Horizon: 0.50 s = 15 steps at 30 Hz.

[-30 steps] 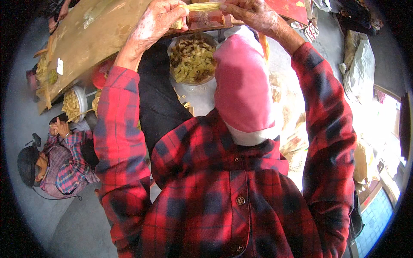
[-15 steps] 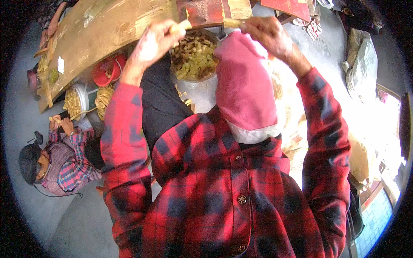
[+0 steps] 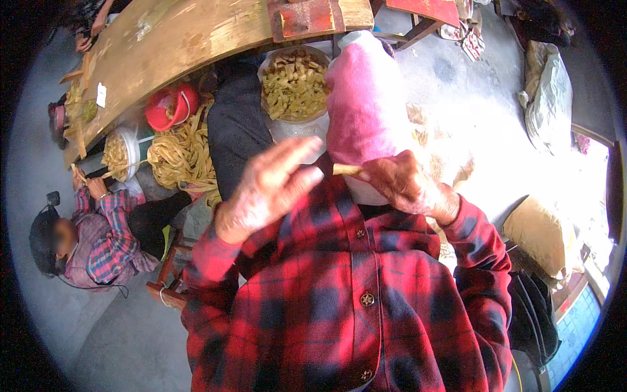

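My right hand (image 3: 408, 186) is closed on a short yellowish strip (image 3: 346, 169), whose end sticks out to the left over the pink cloth. To its left, my left hand (image 3: 274, 183) is raised before my chest with thumb and fingers apart, and nothing shows in it. The pink cloth (image 3: 366, 104) covers a rounded shape, perhaps my knee, between my hands and the table. Beyond my left hand stands a round basin (image 3: 264, 108) full of yellow-green and brownish pieces (image 3: 297, 81).
A long wooden table (image 3: 196, 32) crosses the far left, with a dark red board (image 3: 305, 18) on it. Under its edge are a red bucket (image 3: 155, 121), a white bucket (image 3: 132, 153) and heaped yellowish strips (image 3: 183, 153). At left a co-worker (image 3: 98, 228) handles a strip.
Both hands have come back from the table edge toward my chest. The yellowish piece in my left hand no longer shows, and its fingers have opened. My right hand still grips its strip.
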Available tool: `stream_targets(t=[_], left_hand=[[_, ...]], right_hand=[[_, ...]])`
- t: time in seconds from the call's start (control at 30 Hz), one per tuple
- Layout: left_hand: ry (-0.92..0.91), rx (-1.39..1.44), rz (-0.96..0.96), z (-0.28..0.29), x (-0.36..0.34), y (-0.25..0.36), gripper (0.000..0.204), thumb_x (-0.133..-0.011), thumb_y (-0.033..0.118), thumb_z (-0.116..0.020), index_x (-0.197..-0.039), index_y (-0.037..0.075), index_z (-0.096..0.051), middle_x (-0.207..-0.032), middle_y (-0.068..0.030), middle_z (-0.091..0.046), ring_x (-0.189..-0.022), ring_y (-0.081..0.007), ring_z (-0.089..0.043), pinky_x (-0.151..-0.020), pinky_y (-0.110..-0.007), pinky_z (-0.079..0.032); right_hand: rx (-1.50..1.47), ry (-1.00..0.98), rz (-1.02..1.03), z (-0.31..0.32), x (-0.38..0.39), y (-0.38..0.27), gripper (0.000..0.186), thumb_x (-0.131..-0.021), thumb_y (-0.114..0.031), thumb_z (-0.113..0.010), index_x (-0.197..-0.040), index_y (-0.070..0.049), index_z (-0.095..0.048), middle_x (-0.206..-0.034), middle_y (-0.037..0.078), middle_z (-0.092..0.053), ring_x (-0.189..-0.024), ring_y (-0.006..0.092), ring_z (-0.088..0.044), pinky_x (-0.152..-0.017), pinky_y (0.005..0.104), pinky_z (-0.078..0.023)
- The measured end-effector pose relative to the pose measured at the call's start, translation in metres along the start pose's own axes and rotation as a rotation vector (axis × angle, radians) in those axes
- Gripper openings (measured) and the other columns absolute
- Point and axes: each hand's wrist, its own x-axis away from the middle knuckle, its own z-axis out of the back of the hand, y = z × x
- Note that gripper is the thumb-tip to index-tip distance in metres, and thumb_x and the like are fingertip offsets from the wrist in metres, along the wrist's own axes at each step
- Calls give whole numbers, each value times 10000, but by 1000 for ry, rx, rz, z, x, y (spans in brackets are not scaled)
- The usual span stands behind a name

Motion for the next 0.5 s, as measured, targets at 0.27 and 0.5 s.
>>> stream_targets(t=[0.27,0.5], left_hand=[[-77,21,-249,-26,22,23,175,-741,-15,-628,-912,-33,-596,-748,-128,-577,-653,-263,-581,-566,-352,-467],[30,-226,27,41,56,35,112,-740,5,-613,-847,-30,-618,-683,-124,-577,-602,-230,-581,-552,-322,-449]], right_hand=[[-96,89,222,-23,7,-24,105,-869,-80,-523,-826,16,-519,-582,153,-481,-503,310,-530,-470,396,-411],[-168,-50,332,-40,-11,-15,109,-773,-112,-488,-786,-29,-418,-611,106,-436,-529,267,-486,-511,394,-374]])
